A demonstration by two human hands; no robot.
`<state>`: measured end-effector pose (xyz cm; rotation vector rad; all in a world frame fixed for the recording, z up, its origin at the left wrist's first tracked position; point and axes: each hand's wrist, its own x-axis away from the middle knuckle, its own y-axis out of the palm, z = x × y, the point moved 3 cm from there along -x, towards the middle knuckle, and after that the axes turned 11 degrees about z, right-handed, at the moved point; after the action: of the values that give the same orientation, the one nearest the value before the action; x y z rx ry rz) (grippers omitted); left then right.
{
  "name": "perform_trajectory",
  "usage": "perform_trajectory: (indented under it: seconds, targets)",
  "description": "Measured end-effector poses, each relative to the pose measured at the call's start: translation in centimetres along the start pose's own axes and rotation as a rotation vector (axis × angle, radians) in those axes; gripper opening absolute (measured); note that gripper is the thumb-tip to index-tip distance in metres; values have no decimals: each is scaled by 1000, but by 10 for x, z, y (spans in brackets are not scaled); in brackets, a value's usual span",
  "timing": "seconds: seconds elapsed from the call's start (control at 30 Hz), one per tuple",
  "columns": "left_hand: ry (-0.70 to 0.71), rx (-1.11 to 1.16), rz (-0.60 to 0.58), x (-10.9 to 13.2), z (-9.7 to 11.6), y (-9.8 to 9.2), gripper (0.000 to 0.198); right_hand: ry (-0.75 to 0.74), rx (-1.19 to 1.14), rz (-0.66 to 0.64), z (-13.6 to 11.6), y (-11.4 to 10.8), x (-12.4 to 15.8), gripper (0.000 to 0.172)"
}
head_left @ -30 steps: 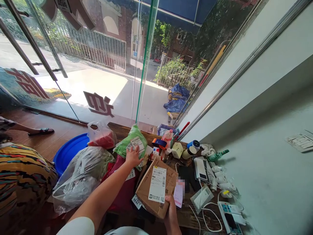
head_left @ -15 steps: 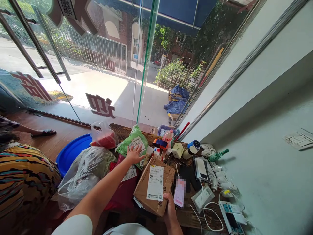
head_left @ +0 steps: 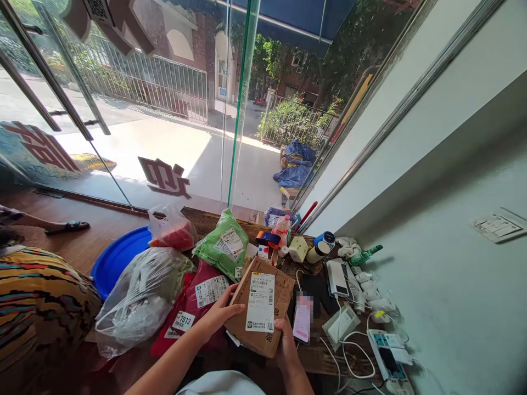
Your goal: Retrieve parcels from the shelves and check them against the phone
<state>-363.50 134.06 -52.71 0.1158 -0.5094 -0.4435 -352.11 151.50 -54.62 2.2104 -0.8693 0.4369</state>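
A brown cardboard parcel (head_left: 263,285) with a white shipping label lies on the wooden table (head_left: 317,362) in front of me. My left hand (head_left: 220,312) grips its left edge, fingers curled round it. My right hand (head_left: 284,340) holds its near right corner. A green plastic mailer (head_left: 222,247) with a label lies just behind the parcel, untouched. A dark red mailer (head_left: 193,307) with two labels lies to the left under my left arm.
A clear bag (head_left: 140,296), a blue basin (head_left: 117,255) and a red-filled bag (head_left: 171,233) stand left. Bottles, tape, a phone, a pink card (head_left: 302,323), chargers and a power strip (head_left: 387,362) crowd the right. Glass doors stand ahead. A person in striped fabric (head_left: 37,302) sits at left.
My left hand has left the green mailer and come back onto the left edge of the cardboard parcel. The right hand has stayed on the parcel's corner.
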Motion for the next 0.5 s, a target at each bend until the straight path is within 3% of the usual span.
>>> perform_trajectory:
  seconds: [0.27,0.5]
  targets:
    - [75,31,76,19,43,-8,76,-96,76,-33,-11,23,1,59]
    - [125,70,75,26,47,-9,87,-123,98,-95,-19,31,0,61]
